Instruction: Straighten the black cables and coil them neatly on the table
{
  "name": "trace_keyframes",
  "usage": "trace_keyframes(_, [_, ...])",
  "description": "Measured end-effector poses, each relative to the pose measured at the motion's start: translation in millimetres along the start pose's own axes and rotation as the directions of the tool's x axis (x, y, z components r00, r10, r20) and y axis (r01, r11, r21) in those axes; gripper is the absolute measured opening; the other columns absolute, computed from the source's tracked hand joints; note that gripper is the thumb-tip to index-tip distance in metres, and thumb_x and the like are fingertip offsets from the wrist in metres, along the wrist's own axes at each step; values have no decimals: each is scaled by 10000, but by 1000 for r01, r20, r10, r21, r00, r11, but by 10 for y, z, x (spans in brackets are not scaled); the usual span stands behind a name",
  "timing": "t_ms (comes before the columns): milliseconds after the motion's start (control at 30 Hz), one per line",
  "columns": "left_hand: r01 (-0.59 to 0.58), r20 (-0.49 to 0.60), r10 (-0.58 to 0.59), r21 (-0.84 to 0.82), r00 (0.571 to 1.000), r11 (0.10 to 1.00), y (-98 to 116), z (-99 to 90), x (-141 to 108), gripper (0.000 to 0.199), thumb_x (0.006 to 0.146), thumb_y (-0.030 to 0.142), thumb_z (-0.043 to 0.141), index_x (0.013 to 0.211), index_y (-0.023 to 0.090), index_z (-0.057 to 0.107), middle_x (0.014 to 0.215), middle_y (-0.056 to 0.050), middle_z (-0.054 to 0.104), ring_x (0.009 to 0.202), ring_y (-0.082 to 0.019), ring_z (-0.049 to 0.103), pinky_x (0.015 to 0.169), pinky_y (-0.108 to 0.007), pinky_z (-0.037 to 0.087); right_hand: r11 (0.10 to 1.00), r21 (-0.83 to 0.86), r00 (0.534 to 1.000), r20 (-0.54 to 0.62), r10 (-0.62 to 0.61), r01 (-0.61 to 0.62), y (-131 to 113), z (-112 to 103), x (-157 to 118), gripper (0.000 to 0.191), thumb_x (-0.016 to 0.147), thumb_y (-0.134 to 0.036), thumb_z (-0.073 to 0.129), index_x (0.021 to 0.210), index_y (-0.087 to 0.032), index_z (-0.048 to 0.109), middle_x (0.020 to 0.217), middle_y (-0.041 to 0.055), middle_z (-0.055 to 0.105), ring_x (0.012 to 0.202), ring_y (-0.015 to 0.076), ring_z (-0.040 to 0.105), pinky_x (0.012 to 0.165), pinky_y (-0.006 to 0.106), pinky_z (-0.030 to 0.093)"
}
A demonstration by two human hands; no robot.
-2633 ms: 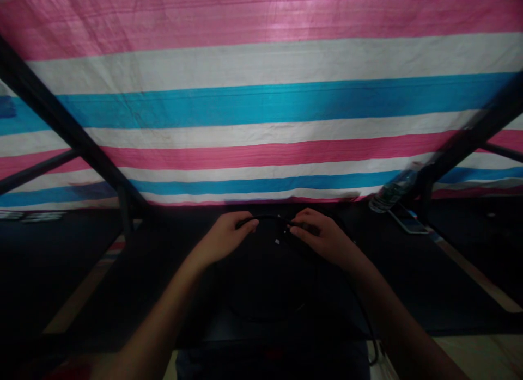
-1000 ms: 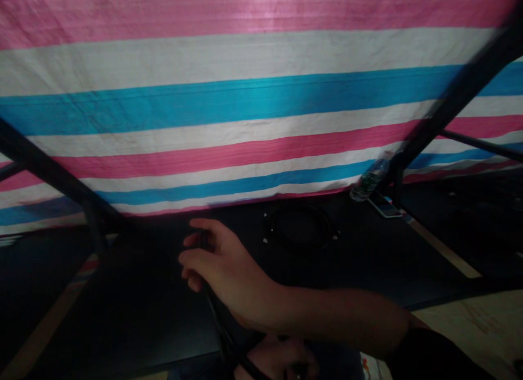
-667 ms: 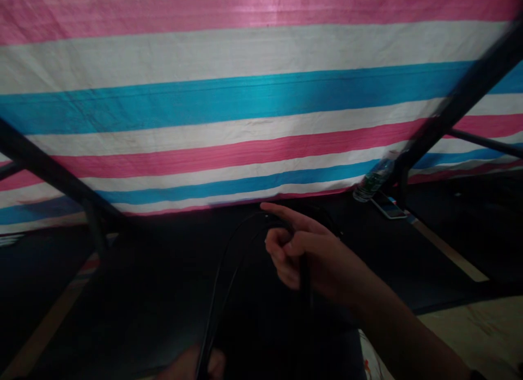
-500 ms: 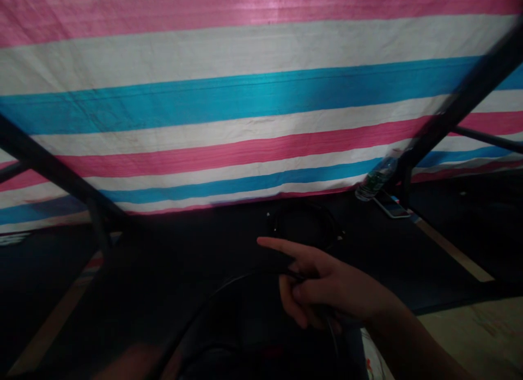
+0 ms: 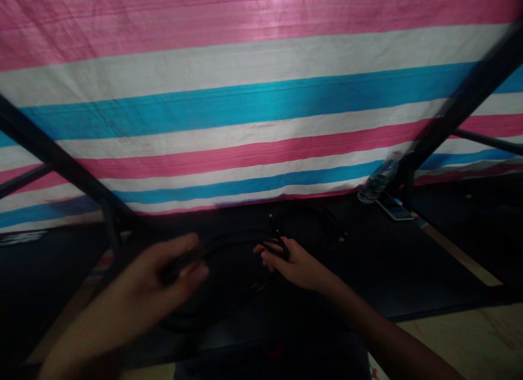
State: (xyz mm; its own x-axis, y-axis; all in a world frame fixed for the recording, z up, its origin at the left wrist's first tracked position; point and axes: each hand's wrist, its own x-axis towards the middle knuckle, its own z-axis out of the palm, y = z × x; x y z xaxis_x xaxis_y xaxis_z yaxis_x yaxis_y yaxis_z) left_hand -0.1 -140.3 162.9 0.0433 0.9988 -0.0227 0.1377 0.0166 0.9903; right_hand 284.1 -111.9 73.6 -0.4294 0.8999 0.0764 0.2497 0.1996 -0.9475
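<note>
A thin black cable (image 5: 235, 238) runs between my two hands in loose loops over the dark surface. My left hand (image 5: 163, 276), blurred by motion, is closed around part of it at the left. Farther right, my right hand (image 5: 292, 263) pinches the cable with bent fingers, and a loop rises over those fingers. Just behind my right hand lies a second coil of black cable (image 5: 312, 225) with small shiny ends. Dim light hides the lower parts of the loops.
A clear plastic bottle (image 5: 378, 181) leans beside a phone (image 5: 395, 208) at the right. Dark metal bars (image 5: 461, 97) slope at both sides. Behind stands a striped pink, white and blue sheet (image 5: 245, 108). The black tabletop (image 5: 368, 276) has a front edge.
My left hand has risen from the bottom edge into view with the cable. My right hand has moved away and slightly left, and its outstretched index finger has bent in.
</note>
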Motion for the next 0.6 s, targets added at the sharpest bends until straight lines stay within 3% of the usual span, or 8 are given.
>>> trace_keyframes(67, [-37,69,45,-112,997,993,-2,96,282,254,680,271,870,747,179,643,534,44,468,400,-68,410,348,-138,327,997,77,990,-135,40,-30,35,-61,60,263,936,-378,580,835,-186,729,642,4,607,630,163,573,623,292,443])
trace_keyframes(133, [1,100,28,-279,995,960,-128,192,529,277,758,350,823,779,198,593,543,68,421,377,-44,335,337,-120,278,970,243,964,-256,77,-13,98,-94,134,320,897,-451,633,717,-188,661,581,-13,553,561,140,519,555,271,395])
trace_keyframes(200, [98,117,-56,-401,992,911,-343,300,716,292,819,405,770,812,211,551,567,73,435,376,-37,307,334,-111,246,888,459,942,-302,147,9,193,-95,226,352,845,-503,692,700,-191,615,541,-44,485,500,115,457,513,260,373])
trace_keyframes(300, [164,106,-126,-541,986,825,-709,464,907,257,831,350,766,884,186,576,564,68,474,384,-39,326,342,-119,267,726,687,902,-341,266,45,361,-74,367,414,725,-527,808,695,-189,571,544,-79,412,472,81,390,469,236,361])
trace_keyframes(367, [166,72,-153,-593,986,788,-926,553,1010,255,824,262,763,997,148,614,605,30,558,425,-57,415,381,-142,359,662,747,870,-364,331,61,463,-69,448,475,671,-535,845,672,-197,511,548,-95,367,460,63,346,432,212,324])
trace_keyframes(467, [165,38,-181,-621,983,766,-1192,651,1158,312,832,182,716,1121,121,614,798,-63,691,498,-72,502,473,-196,476,636,769,853,-370,368,59,583,-77,557,534,648,-549,856,662,-210,444,554,-107,328,445,49,295,394,191,262])
trace_keyframes(533, [150,16,-183,-644,983,750,-1346,704,1242,328,849,188,681,1163,146,596,933,-89,718,476,-52,462,472,-207,473,628,777,846,-369,384,53,651,-72,638,524,660,-593,830,687,-207,477,550,-106,329,439,51,291,385,191,254])
trace_keyframes(600, [129,-8,-179,-663,984,737,-1482,750,1297,326,861,239,673,1168,177,582,945,-62,710,438,-32,395,428,-187,413,625,779,832,-383,402,57,718,-50,724,516,693,-648,776,714,-202,518,538,-106,325,432,56,292,383,195,259])
